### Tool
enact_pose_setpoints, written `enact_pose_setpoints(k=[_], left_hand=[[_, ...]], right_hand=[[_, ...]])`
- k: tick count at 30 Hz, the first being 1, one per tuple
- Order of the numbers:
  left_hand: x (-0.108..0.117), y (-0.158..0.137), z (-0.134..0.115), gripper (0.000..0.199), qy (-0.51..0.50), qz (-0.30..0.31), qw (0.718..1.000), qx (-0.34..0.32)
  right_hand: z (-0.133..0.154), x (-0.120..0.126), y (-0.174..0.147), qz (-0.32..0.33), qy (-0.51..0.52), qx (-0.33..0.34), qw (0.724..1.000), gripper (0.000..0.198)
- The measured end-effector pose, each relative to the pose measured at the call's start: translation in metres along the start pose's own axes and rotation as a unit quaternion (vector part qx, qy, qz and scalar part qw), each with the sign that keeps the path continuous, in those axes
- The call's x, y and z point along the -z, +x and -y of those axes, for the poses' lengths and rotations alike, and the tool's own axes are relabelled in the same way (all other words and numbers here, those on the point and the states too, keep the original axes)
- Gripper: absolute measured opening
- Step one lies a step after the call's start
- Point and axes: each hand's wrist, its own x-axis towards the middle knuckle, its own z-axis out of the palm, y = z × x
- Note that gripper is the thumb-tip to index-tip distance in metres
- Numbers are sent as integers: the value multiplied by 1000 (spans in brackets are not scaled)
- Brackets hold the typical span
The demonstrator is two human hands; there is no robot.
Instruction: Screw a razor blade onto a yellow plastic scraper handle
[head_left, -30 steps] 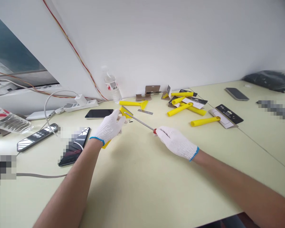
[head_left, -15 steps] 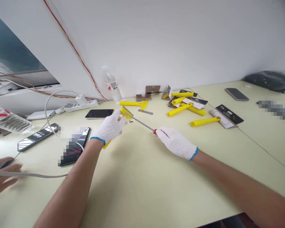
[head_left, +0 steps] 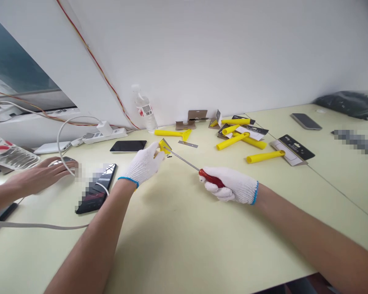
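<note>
Right hand (head_left: 234,185) rolled since earlier frame, gripping red-handled screwdriver (head_left: 210,177), near side of loose blade (head_left: 188,144). Left hand (head_left: 145,163) clenched on yellow scraper (head_left: 163,147), left of blade.

From your right hand (head_left: 230,184), you can pass toward six o'clock over bare tabletop (head_left: 221,239), but a yellow handle (head_left: 263,157) lies at two. From your left hand (head_left: 145,161), a black phone (head_left: 95,197) blocks eight o'clock, another person's hand (head_left: 47,173) nine, a bottle (head_left: 146,112) twelve.
</note>
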Motion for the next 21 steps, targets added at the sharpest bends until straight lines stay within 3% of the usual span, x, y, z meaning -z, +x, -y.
enact_pose_setpoints(k=[2, 4, 5, 6, 7, 9, 12, 14, 16, 18, 21], left_hand=[[1, 0, 1, 25, 4, 4, 1000, 2], [1, 0, 1, 24, 9, 3, 1000, 1], [1, 0, 0, 24, 11, 2, 1000, -1], [1, -1, -1, 23, 12, 0, 1000, -3], [0, -1, -1, 23, 13, -1, 1000, -4], [-1, -1, -3, 23, 15, 0, 1000, -5], [-2, -1, -5, 23, 14, 2, 1000, -5], [-2, -1, -5, 23, 11, 0, 1000, -5], [-1, -2, -5, 23, 8, -3, 1000, -5], [-1, -1, -5, 23, 4, -4, 1000, -5], [-5, -1, -5, 25, -5, -8, 1000, -4]], right_hand=[[-4, 0, 3, -130, -135, 79, 979, 36], [-9, -1, 6, -257, -276, 163, 912, 32], [-11, -1, 7, -290, -319, 184, 883, 31], [-12, -1, 6, -299, -341, 181, 873, 31], [-12, -1, 5, -286, -345, 158, 880, 33], [-8, 0, 2, -224, -311, 91, 919, 41], [-1, 4, -2, -115, -161, 33, 980, 47], [2, 6, -3, -71, -58, 40, 995, 42], [3, 6, -3, -68, -50, 58, 995, 37], [3, 4, -4, -101, -134, 58, 984, 36], [3, 1, -6, -201, -292, 60, 933, 38]])
